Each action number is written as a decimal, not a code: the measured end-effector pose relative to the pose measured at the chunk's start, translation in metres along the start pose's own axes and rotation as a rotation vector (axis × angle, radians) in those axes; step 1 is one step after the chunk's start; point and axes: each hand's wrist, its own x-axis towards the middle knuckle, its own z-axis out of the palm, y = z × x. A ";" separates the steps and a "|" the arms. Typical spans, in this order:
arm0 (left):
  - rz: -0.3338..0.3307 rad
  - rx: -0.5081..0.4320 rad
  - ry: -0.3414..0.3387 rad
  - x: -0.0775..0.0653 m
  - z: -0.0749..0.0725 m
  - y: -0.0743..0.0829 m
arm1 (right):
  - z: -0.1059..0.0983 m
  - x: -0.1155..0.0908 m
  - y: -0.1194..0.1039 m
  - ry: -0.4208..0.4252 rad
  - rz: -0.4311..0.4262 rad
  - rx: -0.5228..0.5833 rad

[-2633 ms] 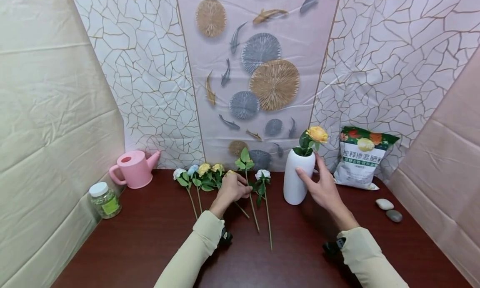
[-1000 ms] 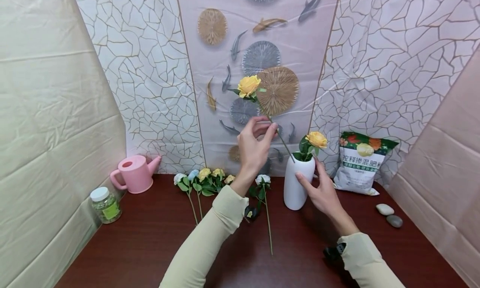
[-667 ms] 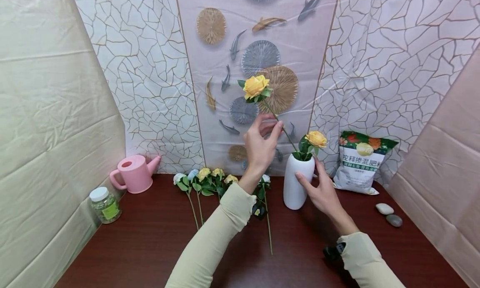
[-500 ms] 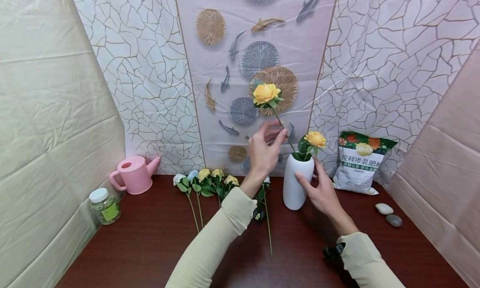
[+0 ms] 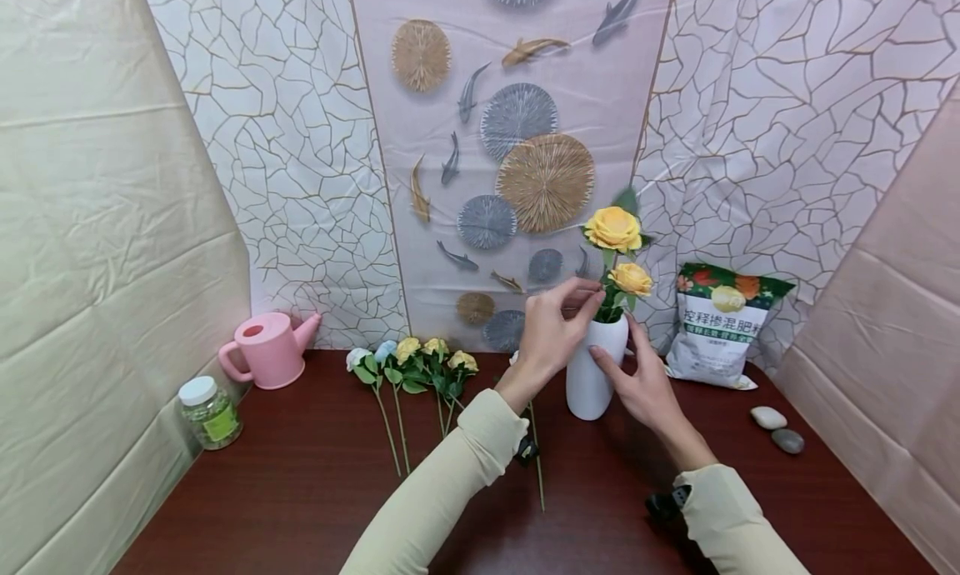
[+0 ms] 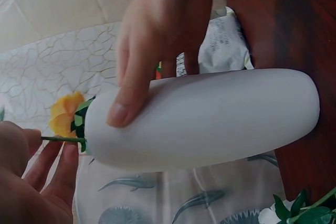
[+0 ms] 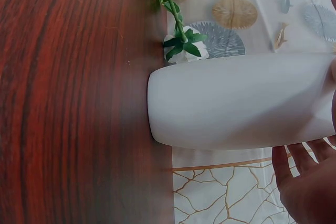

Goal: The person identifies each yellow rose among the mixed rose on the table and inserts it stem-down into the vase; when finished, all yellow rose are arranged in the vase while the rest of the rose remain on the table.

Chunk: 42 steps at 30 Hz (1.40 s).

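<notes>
While left hand (image 5: 553, 329) pinches rose stem (image 6: 58, 139), right hand (image 5: 648, 379) grips white vase (image 5: 588, 383) beneath; stem catching on leaves (image 6: 80, 119) could tip vase.

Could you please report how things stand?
Left hand pinches upper yellow rose by stem. Right hand holds upright white vase. Lower yellow rose, in vase, may crowd it.

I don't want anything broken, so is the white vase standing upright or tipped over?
Upright: the white vase stands with its base flat on the table, mouth up, and the right hand grips its side.
</notes>
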 end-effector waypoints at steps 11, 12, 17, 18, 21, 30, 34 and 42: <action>0.082 0.140 -0.085 -0.005 0.015 -0.003 | 0.000 0.001 0.009 0.003 -0.044 -0.016; 0.085 0.151 -0.087 -0.005 0.015 -0.003 | 0.000 0.001 0.009 0.002 -0.048 -0.015; 0.086 0.210 -0.105 -0.005 0.017 0.001 | -0.001 0.002 0.009 -0.005 -0.046 -0.020; 0.083 0.215 -0.108 -0.005 0.017 0.001 | -0.001 0.002 0.008 -0.005 -0.043 -0.022; 0.079 0.248 -0.109 -0.005 0.018 0.003 | -0.001 0.002 0.008 -0.002 -0.047 -0.027; 0.059 0.426 -0.086 -0.004 0.022 0.003 | -0.002 0.002 0.002 -0.007 -0.062 -0.015; -0.012 0.443 -0.094 -0.001 0.025 0.005 | -0.002 0.003 0.008 -0.004 -0.064 -0.012; -0.099 0.385 -0.120 0.000 0.027 0.007 | -0.001 0.001 0.007 -0.009 -0.054 -0.009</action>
